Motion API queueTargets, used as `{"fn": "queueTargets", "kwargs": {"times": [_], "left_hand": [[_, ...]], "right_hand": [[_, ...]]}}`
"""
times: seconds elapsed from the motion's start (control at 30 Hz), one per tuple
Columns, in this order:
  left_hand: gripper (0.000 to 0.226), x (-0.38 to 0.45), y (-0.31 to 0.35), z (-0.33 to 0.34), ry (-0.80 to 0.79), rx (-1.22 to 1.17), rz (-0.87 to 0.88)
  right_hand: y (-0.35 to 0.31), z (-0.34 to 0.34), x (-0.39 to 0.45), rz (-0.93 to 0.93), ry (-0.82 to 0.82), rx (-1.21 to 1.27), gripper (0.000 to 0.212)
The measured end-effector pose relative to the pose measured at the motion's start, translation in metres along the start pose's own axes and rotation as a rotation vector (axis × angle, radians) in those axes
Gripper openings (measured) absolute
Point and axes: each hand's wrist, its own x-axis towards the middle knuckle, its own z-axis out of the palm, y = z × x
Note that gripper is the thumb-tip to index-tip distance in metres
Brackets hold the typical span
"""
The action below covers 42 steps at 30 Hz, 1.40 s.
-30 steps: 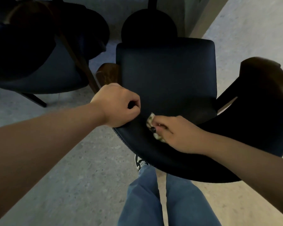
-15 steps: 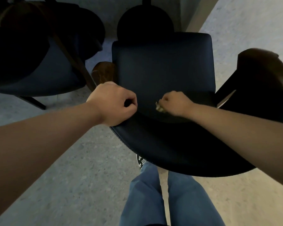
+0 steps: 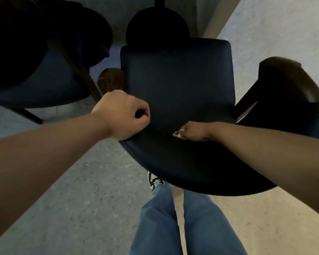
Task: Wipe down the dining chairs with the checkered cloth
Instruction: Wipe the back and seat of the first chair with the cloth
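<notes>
Here right hand (image 3: 196, 131) curled, pressing cloth (image 3: 176, 134) onto chair (image 3: 177, 80)

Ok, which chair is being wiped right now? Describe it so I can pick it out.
It is the dark blue padded chair in the middle, straight ahead of the person's jeans. The left hand grips its backrest edge, and the right hand presses the checkered cloth on it.
</notes>
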Motion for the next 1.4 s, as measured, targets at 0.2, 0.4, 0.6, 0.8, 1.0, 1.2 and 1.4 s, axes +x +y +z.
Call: {"fn": "queueTargets", "kwargs": {"times": [0.2,0.4,0.6,0.8,1.0,1.2,1.4], "left_hand": [[0.039,0.001,-0.002,0.001,0.017,-0.015,0.017],[0.048,0.001,-0.004,0.003,0.041,-0.022,0.028],[0.038,0.002,-0.003,0.003,0.013,-0.009,0.023],[0.035,0.002,0.000,0.000,-0.052,0.043,-0.006],[0.026,-0.004,0.032,0.005,-0.028,0.070,-0.228],[0.027,-0.027,0.087,0.035,0.091,0.164,-0.299],[0.030,-0.022,0.094,0.031,0.058,0.172,-0.414]], "right_hand": [[0.000,0.000,-0.001,-0.016,0.074,-0.066,0.025],[0.003,0.000,-0.015,-0.142,0.173,-0.031,0.025],[-0.021,0.012,-0.080,-0.308,0.336,-0.107,0.021],[-0.054,0.036,-0.153,-0.433,0.525,-0.197,0.017],[-0.063,0.063,-0.161,-0.346,0.663,-0.069,0.034],[-0.038,0.065,-0.158,-0.413,0.615,-0.258,0.020],[0.023,0.045,-0.188,-0.413,0.479,-0.392,0.032]]}}
